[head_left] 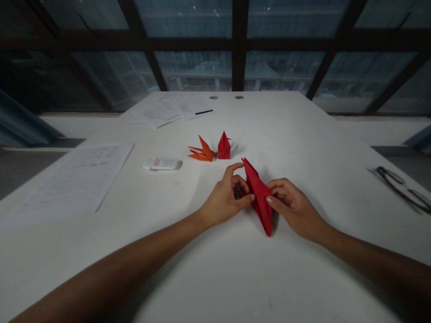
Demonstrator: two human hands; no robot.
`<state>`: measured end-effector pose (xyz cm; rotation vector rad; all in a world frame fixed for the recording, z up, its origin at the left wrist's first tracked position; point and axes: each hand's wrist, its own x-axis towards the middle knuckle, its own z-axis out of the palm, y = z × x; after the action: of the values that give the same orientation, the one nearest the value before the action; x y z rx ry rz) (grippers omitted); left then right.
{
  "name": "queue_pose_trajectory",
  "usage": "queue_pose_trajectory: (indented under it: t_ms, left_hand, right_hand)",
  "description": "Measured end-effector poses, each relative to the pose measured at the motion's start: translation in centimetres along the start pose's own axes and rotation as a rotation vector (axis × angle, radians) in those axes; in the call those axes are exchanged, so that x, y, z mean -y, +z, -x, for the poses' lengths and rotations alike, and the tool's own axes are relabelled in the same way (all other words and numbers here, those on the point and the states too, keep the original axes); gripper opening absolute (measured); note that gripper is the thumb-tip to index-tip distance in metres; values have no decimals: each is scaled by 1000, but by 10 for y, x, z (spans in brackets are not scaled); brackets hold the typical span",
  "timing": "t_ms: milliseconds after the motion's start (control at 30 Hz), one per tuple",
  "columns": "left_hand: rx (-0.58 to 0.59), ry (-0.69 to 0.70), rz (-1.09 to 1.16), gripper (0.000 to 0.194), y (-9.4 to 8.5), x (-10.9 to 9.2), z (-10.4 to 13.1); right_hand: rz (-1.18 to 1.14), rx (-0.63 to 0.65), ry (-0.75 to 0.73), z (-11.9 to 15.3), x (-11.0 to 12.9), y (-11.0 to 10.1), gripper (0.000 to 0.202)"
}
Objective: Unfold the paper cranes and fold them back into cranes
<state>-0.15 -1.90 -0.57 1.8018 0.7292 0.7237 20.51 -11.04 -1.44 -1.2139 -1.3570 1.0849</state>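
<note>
Between both hands, just above the white table, is a piece of folded red origami paper [259, 190], long and pointed at both ends. My left hand [232, 195] pinches its left edge, thumb on the near face and index finger close to the upper tip. My right hand [292, 206] grips the right side, thumb on the front and fingers behind the paper. Beyond the hands stand a small red origami figure [224, 146] and an orange origami piece [204, 150] with several pointed spikes.
Left of the origami lies a white glue bottle or similar labelled item [162, 164]. Printed sheets [74, 177] cover the left side; more papers [161, 111] and a dark pen-like strip [204, 112] lie farther back. Eyeglasses [404, 188] rest at the right edge. Windows stand behind the table [215, 278].
</note>
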Motion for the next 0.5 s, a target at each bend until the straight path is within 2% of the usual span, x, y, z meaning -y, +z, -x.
queue_pose_trajectory:
  t_ms: [167,367,500]
  left_hand:
    - [-17,-7,81,77,0,4,-2]
    - [-77,-25,283,68,-2,5,-6]
    - [-102,-33,243,61,-4,3,-6]
  right_hand:
    - [-31,7,9,0,-2,0,18]
    - [-40,-101,-6,-2,-4,2,22]
    - [12,-137,-24,-2,-3,1,32]
